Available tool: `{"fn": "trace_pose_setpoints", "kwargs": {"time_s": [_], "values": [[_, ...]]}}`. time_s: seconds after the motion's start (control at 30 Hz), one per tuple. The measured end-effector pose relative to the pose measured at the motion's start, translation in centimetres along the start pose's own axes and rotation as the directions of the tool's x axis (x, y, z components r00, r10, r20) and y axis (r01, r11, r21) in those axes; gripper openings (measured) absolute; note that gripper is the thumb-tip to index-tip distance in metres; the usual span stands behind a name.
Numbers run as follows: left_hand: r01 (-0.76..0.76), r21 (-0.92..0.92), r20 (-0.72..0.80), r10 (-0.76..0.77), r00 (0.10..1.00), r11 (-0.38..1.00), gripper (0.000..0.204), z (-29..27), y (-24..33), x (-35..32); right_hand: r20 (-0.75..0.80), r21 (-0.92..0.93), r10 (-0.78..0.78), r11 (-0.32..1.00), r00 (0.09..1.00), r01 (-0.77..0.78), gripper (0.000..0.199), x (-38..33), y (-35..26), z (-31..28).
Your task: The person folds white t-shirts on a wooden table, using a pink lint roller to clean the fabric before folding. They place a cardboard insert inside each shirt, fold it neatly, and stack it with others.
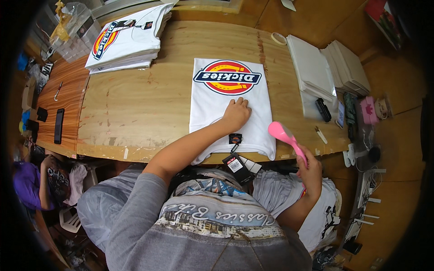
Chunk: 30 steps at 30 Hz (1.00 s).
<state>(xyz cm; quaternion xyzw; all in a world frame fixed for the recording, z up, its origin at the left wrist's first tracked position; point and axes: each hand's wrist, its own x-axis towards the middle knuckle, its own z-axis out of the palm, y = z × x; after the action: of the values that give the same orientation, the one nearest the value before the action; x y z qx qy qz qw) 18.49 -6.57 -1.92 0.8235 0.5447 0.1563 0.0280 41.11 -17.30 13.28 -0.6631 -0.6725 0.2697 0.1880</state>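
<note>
A folded white T-shirt [205, 106] lies on the table in front of me, its red, yellow and navy printed emblem [228, 77] toward the far side. My left hand [237, 114] rests on the cloth just below the emblem, fingers curled in; whatever may be under the fingertips is hidden. To the right of the shirt, my right hand [310, 166] is closed round the handle of a pink lint brush [281, 132]. The brush head is raised near the shirt's right edge. From the collar, black and white hang tags [238, 167] dangle over the table's near edge.
A stack of folded white T-shirts [131, 45] stands far left. White flat packs [312, 65], a tape roll [279, 39] and a pink box [369, 110] are at the right. A phone [59, 126] lies left. More shirts [271, 189] are heaped by my lap. Another person [31, 180] sits left.
</note>
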Motion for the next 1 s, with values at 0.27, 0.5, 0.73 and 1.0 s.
{"fn": "trace_pose_setpoints", "kwargs": {"time_s": [0.27, 0.5, 0.73, 1.0], "values": [[0.129, -0.260, 0.097, -0.107, 0.989, 0.957, 0.015, -2.2, -1.3, -1.0, -0.028, 0.046, -0.009, 0.999, 1.000, 0.010, 0.029, -0.3, 1.4, -0.3], [0.176, -0.117, 0.204, -0.150, 0.967, 0.977, 0.012, -6.7, -3.4, -3.6, -0.017, -0.049, -0.114, 0.992, 0.993, 0.113, 0.028, 1.0, 0.1, 1.0], [-0.124, -0.129, -0.079, 0.115, 0.990, 0.984, 0.027, -2.6, -4.3, -1.8, -0.014, -0.233, -0.336, 0.917, 0.942, 0.324, 0.027, 1.5, -2.4, 3.1], [-0.177, -0.168, 0.079, 0.192, 0.978, 0.970, 0.018, -3.9, -5.9, 0.3, 0.027, -0.267, -0.423, 0.870, 0.906, 0.414, 0.026, -0.1, -3.6, 5.6]]}}
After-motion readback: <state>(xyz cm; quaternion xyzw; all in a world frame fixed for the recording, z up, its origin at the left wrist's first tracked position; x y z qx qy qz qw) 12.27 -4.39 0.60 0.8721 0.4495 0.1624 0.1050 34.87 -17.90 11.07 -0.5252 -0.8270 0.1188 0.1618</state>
